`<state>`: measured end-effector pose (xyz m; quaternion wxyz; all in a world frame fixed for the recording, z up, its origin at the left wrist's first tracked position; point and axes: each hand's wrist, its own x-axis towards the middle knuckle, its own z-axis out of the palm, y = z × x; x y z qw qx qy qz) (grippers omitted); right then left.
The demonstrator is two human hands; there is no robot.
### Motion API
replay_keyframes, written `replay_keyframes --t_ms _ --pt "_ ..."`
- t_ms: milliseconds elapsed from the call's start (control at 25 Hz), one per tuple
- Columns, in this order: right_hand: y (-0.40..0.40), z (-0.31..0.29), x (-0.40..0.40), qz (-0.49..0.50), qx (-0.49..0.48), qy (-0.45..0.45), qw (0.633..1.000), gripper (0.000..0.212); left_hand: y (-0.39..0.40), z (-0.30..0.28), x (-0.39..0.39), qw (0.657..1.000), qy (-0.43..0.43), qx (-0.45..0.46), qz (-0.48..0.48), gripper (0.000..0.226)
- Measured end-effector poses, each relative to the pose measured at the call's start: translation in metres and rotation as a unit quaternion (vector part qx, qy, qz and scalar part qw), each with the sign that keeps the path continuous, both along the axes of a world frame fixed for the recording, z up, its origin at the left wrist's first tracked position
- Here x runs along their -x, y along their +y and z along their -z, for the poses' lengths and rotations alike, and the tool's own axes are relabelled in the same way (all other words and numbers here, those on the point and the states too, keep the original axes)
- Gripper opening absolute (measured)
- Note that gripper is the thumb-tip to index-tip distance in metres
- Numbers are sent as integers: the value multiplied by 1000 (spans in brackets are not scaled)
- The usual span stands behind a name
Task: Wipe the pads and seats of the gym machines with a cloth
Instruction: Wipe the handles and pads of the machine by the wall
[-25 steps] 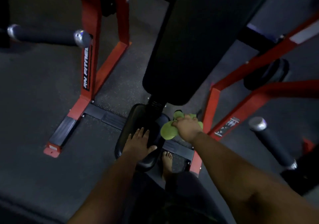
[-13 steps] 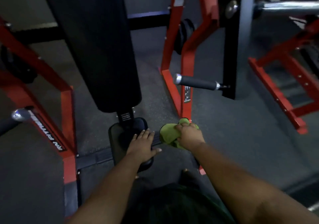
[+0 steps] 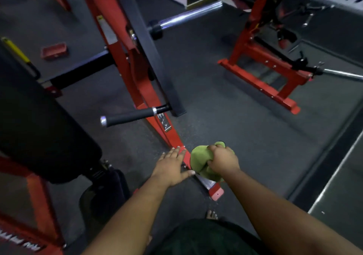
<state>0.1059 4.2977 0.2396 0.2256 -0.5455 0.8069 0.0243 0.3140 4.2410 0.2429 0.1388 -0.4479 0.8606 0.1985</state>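
Observation:
A bunched green cloth is gripped in my right hand, held in the air over the red foot of the machine frame. My left hand is flat with fingers spread, holding nothing, just left of the cloth. The long black back pad slants across the left side. Below it sits the small black seat, now to the left of both hands and untouched.
A red frame leg runs down to a foot under my hands. A black grip handle sticks out leftward above them. Another red machine stands at the right, a chrome bar behind. Dark rubber floor lies between.
The view has swung right. My left hand has come off the seat and now hovers beside the frame leg; the seat and back pad have slid left. The right hand still grips the cloth.

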Motion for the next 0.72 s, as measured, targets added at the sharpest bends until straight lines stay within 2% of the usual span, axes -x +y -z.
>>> replay_keyframes --t_ms 280,480,720 --pt "-39 -87 141 101 120 19 987 51 -71 -98 157 992 47 95 75 104" --pt "-95 -161 221 127 190 53 972 51 -137 -170 247 977 76 157 125 102" --pt "-160 -240 308 169 248 92 950 46 -221 -231 340 958 113 205 166 105"
